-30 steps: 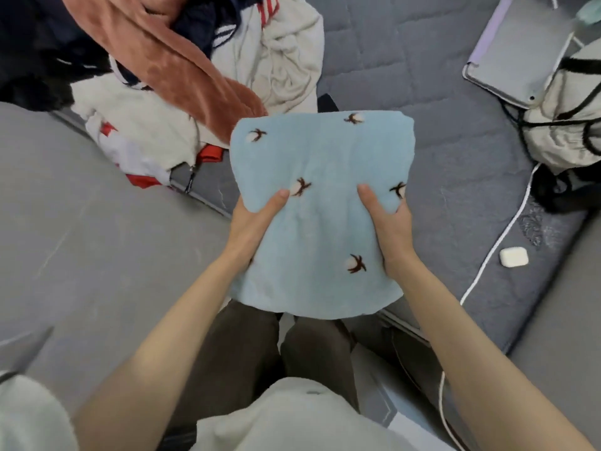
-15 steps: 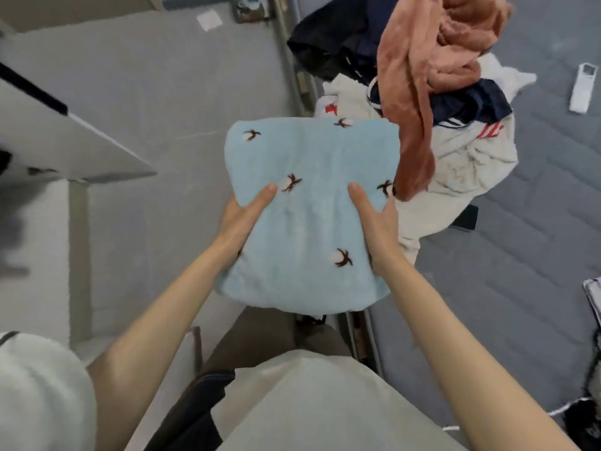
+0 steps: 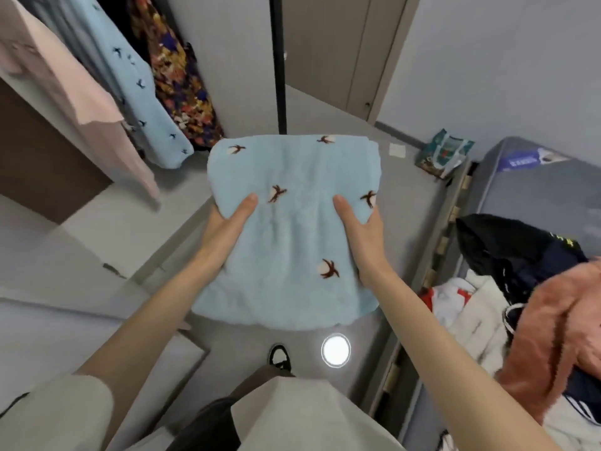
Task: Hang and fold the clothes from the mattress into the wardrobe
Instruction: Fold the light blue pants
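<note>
Fingers of the left hand (image 3: 224, 229) pinch the folded blue garment (image 3: 292, 265) at its left edge, thumb on top, the rest hidden beneath. The garment is flat in the air, above the floor. The right hand (image 3: 366, 232) pinches the opposite edge likewise. Further right, the clothes pile (image 3: 536, 320) lies on the mattress (image 3: 536, 196).

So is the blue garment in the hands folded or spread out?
Folded. The blue garment forms a compact rectangle with rounded edges, gripped by the left hand and right hand, thumbs on top.
</note>
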Demonstrator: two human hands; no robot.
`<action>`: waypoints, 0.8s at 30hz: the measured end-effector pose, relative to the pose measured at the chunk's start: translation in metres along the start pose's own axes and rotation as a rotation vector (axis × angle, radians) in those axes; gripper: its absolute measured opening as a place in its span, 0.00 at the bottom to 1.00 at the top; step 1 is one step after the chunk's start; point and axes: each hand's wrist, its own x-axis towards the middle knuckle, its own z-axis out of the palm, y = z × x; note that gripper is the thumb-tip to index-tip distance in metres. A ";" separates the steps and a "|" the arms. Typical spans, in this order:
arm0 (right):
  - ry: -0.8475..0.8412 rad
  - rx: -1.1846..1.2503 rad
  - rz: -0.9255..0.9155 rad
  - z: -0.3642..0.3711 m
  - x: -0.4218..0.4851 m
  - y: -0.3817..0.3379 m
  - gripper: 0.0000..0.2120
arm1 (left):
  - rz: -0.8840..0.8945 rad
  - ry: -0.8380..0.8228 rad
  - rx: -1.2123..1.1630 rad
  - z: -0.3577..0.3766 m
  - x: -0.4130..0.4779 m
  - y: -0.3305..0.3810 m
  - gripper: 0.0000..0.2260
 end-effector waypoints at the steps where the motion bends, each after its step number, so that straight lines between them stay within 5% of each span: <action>1: -0.033 -0.009 -0.018 0.015 0.011 -0.012 0.24 | 0.023 0.035 -0.019 -0.011 0.008 0.010 0.19; 13: -0.453 -0.017 -0.248 0.180 0.125 -0.173 0.15 | 0.319 0.343 -0.149 -0.124 0.082 0.152 0.18; 24: -0.750 0.059 -0.440 0.285 0.212 -0.326 0.23 | 0.529 0.584 -0.149 -0.171 0.134 0.290 0.19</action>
